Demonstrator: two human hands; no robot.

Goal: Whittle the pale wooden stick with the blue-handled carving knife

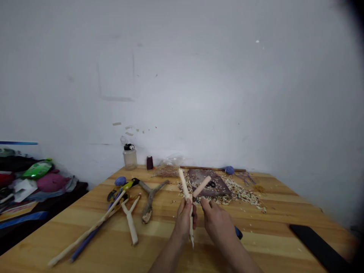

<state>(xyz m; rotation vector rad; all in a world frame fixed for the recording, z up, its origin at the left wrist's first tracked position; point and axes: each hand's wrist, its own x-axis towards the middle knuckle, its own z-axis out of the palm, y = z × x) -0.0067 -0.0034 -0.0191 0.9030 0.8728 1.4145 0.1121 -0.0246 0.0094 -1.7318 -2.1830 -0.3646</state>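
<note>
A peeled, Y-shaped forked stick [186, 186] is held upright over the table, its stem gripped by my left hand [183, 216]. Its two pale prongs point up and apart, and the stem's lower end shows below the fingers. My right hand [217, 220] is closed just right of the fork. From behind that hand sticks the blue-and-black handle end of a knife [239, 232]; the rest is mostly hidden by the fingers, with a small dark edge near the fork. Beyond both hands, wood shavings [244, 193] lie scattered on and around a dark brown mat [209, 178].
Left on the wooden table [99, 250] lie another peeled fork [131, 223], a barked fork [149, 201], long sticks [82, 237] and blue yarn [120, 181]. A bottle [130, 158] and a thread spool [149, 163] stand by the wall. A black flat object [315, 242] lies right.
</note>
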